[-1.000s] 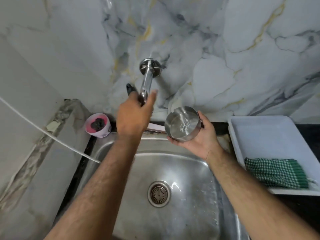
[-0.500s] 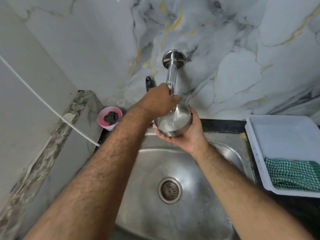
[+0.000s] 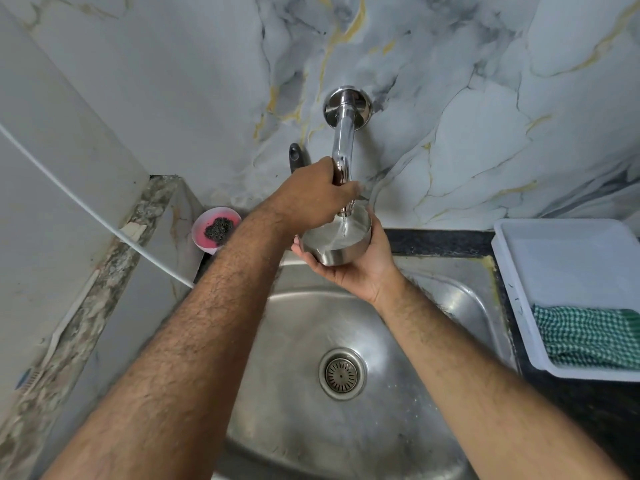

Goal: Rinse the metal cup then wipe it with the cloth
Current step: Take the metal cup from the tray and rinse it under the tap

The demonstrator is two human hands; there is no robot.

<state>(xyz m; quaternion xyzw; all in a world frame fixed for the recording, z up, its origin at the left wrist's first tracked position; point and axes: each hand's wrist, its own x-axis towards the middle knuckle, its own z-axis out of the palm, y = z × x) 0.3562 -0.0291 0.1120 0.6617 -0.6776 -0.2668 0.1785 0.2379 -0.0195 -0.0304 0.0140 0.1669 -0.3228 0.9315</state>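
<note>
We note a thin stream now falling from the chrome wall tap (image 3: 343, 140) into the round steel cup (image 3: 337, 242), absent half a second ago. The right hand (image 3: 360, 268) cradles the cup beneath the spout, over the steel sink (image 3: 460, 306); the left hand (image 3: 311, 199) is closed on the tap end. Rinsing has begun; the green checked cloth (image 3: 588, 336) waits untouched in the white plastic tray (image 3: 568, 258).
</note>
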